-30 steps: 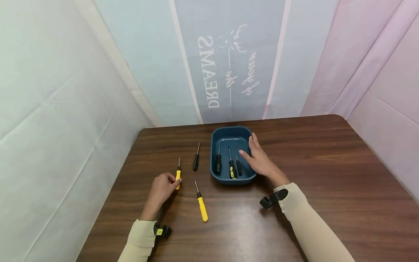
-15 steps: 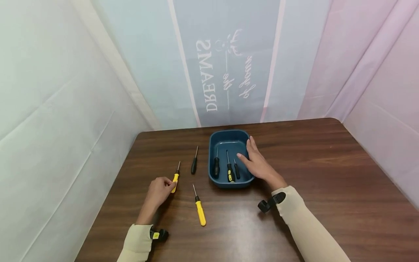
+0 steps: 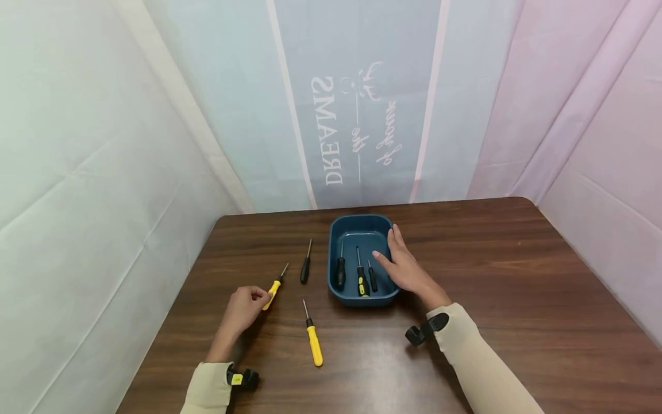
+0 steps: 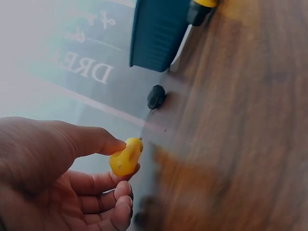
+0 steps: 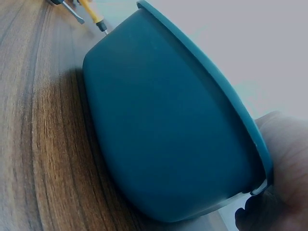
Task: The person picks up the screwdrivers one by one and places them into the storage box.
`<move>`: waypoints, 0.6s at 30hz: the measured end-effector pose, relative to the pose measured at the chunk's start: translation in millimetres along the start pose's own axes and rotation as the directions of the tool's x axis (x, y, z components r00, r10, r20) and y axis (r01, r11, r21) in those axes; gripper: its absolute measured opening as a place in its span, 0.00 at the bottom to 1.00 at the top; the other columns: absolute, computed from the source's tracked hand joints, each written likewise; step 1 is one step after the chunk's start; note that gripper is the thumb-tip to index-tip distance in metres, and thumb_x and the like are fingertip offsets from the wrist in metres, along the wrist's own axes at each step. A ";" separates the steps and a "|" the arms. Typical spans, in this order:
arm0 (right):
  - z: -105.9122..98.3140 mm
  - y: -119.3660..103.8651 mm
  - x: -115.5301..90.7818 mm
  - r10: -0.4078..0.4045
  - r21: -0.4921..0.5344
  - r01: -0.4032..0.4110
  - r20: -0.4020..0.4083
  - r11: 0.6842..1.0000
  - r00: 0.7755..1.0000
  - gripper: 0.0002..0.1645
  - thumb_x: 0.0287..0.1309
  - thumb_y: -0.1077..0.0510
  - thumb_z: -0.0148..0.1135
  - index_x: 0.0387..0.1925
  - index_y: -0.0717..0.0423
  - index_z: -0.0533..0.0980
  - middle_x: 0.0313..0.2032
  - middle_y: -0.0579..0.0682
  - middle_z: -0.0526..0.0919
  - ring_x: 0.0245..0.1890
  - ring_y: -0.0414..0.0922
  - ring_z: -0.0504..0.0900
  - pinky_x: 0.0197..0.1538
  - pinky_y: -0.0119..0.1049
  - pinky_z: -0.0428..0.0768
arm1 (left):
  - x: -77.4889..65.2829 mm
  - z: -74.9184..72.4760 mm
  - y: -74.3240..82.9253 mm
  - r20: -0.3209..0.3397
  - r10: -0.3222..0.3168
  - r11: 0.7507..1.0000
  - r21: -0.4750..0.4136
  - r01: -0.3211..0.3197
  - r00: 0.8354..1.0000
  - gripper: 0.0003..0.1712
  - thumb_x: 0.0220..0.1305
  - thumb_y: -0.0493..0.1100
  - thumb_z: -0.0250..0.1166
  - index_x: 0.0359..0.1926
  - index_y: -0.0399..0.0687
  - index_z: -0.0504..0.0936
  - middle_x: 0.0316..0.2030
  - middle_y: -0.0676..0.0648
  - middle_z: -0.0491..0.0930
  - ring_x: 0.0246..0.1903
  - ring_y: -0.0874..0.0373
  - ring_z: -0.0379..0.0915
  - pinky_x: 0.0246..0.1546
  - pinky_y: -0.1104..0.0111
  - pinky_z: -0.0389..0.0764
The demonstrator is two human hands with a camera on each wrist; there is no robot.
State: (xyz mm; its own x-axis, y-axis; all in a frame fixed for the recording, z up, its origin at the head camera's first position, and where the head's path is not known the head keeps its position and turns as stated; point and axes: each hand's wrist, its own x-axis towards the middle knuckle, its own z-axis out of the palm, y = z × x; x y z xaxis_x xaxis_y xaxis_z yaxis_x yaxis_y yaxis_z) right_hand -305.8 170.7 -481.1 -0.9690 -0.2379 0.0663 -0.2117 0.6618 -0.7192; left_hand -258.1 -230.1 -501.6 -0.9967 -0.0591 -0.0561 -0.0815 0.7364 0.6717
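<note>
My left hand (image 3: 245,307) pinches the handle end of a yellow screwdriver (image 3: 273,292) between thumb and forefinger. Its shaft points away and to the right; I cannot tell whether it touches the table. In the left wrist view only the yellow handle (image 4: 126,157) shows clearly. At the right side of a deep blue plastic tray (image 3: 336,300), my right hand (image 3: 405,267) rests on the rim, fingers straight along the outside and thumb over the inside. Within the tray lie a black screwdriver (image 3: 341,273), a black-and-yellow screwdriver (image 3: 363,280) and a small black screwdriver (image 3: 373,278).
Left of the tray, a black screwdriver (image 3: 305,269) lies on the brown wooden table (image 3: 372,368). Nearer to me lies another yellow screwdriver (image 3: 314,345). Printed fabric (image 3: 289,115) hangs behind the table, with pale fabric walls at both sides.
My left hand has drawn slightly left and nearer, and the pinched screwdriver has turned its tip to the right. The right hand keeps its place on the tray. The head view has shifted slightly.
</note>
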 end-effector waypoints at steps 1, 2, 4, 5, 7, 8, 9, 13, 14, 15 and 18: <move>-0.1 -0.3 0.3 -0.002 0.000 0.002 -0.001 1.000 1.000 0.54 0.75 0.35 0.46 0.79 0.65 0.35 0.80 0.53 0.23 0.79 0.59 0.39 0.75 0.62 0.49 | 0.2 -1.4 -0.5 -0.008 0.001 1.000 -0.011 -0.001 1.000 0.12 0.66 0.45 0.66 0.37 0.38 0.87 0.25 0.49 0.79 0.22 0.57 0.68 0.22 0.67 0.69; -0.2 -0.5 0.7 -0.004 0.000 0.004 -0.001 1.000 1.000 0.54 0.76 0.36 0.46 0.79 0.65 0.35 0.80 0.53 0.23 0.79 0.59 0.39 0.75 0.62 0.49 | 0.6 -2.7 -1.3 -0.014 0.000 1.000 -0.022 -0.001 1.000 0.12 0.67 0.44 0.66 0.37 0.37 0.87 0.25 0.49 0.79 0.22 0.57 0.68 0.21 0.67 0.69; -0.7 -1.1 1.1 -0.006 0.003 0.006 -0.001 1.000 1.000 0.54 0.76 0.36 0.46 0.79 0.65 0.35 0.80 0.52 0.23 0.79 0.58 0.39 0.75 0.62 0.49 | 0.7 -5.1 -1.3 -0.019 -0.002 0.999 -0.041 0.002 1.000 0.13 0.67 0.44 0.65 0.38 0.37 0.87 0.25 0.49 0.79 0.21 0.57 0.68 0.20 0.68 0.70; -1.0 -1.3 1.2 -0.005 0.004 0.005 0.000 1.000 1.000 0.53 0.76 0.36 0.46 0.79 0.65 0.35 0.80 0.52 0.23 0.79 0.58 0.39 0.75 0.62 0.49 | 0.8 -6.0 -0.9 -0.021 -0.005 0.999 -0.047 0.004 1.000 0.13 0.68 0.44 0.65 0.39 0.36 0.87 0.25 0.49 0.79 0.21 0.57 0.68 0.21 0.68 0.70; -1.5 -1.4 1.2 -0.004 0.002 0.004 0.004 1.000 1.000 0.53 0.76 0.36 0.45 0.79 0.65 0.35 0.80 0.52 0.23 0.79 0.58 0.38 0.75 0.62 0.49 | 0.6 -7.5 -0.1 -0.021 -0.004 0.998 -0.059 0.003 1.000 0.13 0.68 0.44 0.65 0.40 0.36 0.87 0.26 0.48 0.79 0.22 0.57 0.69 0.21 0.68 0.70; -1.7 -1.3 1.3 -0.001 0.000 0.001 0.007 1.000 1.000 0.53 0.76 0.36 0.45 0.79 0.65 0.35 0.80 0.52 0.23 0.79 0.58 0.38 0.75 0.62 0.49 | 0.5 -7.9 0.5 -0.019 -0.002 0.998 -0.062 0.001 1.000 0.13 0.69 0.44 0.65 0.40 0.36 0.87 0.26 0.48 0.80 0.22 0.57 0.69 0.21 0.68 0.71; -1.9 -1.4 1.3 0.002 0.002 -0.002 0.009 1.000 1.000 0.53 0.76 0.36 0.45 0.79 0.65 0.35 0.79 0.52 0.22 0.79 0.58 0.38 0.75 0.62 0.49 | 0.4 -8.2 1.6 -0.018 0.000 0.998 -0.066 -0.001 1.000 0.14 0.69 0.45 0.65 0.41 0.37 0.87 0.27 0.48 0.80 0.23 0.57 0.69 0.22 0.68 0.70; -2.3 -2.5 1.0 0.013 0.002 -0.013 0.011 1.000 1.000 0.53 0.76 0.37 0.46 0.79 0.65 0.34 0.79 0.52 0.22 0.79 0.58 0.38 0.75 0.62 0.49 | 0.6 -8.1 3.9 -0.015 -0.007 0.994 -0.111 0.006 1.000 0.14 0.70 0.45 0.65 0.42 0.37 0.87 0.27 0.48 0.81 0.25 0.56 0.71 0.23 0.68 0.73; -2.5 -2.7 0.8 0.015 0.002 -0.015 0.011 1.000 1.000 0.53 0.76 0.37 0.46 0.79 0.65 0.34 0.79 0.52 0.22 0.79 0.58 0.38 0.75 0.62 0.49 | 0.6 -8.0 4.4 -0.015 -0.012 0.991 -0.132 0.010 1.000 0.14 0.71 0.45 0.65 0.42 0.37 0.87 0.27 0.48 0.81 0.25 0.56 0.71 0.23 0.68 0.73; -2.5 -2.9 0.8 0.015 0.002 -0.015 0.011 1.000 1.000 0.53 0.76 0.37 0.45 0.79 0.65 0.35 0.79 0.52 0.22 0.79 0.58 0.39 0.75 0.62 0.49 | 0.7 -8.0 5.0 -0.013 -0.016 0.987 -0.157 0.013 1.000 0.14 0.71 0.45 0.65 0.42 0.36 0.87 0.27 0.47 0.81 0.25 0.55 0.72 0.23 0.68 0.74; -2.6 -2.5 1.1 0.015 -0.003 -0.015 0.012 1.000 1.000 0.54 0.76 0.35 0.44 0.79 0.65 0.34 0.79 0.52 0.22 0.79 0.58 0.39 0.75 0.62 0.49 | 1.1 -8.3 6.7 -0.010 -0.023 0.974 -0.226 0.020 1.000 0.14 0.71 0.43 0.65 0.42 0.34 0.86 0.26 0.47 0.81 0.24 0.55 0.73 0.23 0.68 0.77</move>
State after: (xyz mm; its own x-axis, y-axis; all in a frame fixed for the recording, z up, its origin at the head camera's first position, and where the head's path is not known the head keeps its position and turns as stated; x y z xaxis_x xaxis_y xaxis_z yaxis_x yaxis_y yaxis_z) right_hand -306.7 170.7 -477.5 -0.9705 -0.2365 0.0467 -0.1972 0.6676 -0.7179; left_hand -259.7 -230.9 -491.0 -0.9945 -0.0833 -0.0642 -0.1001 0.5634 0.8201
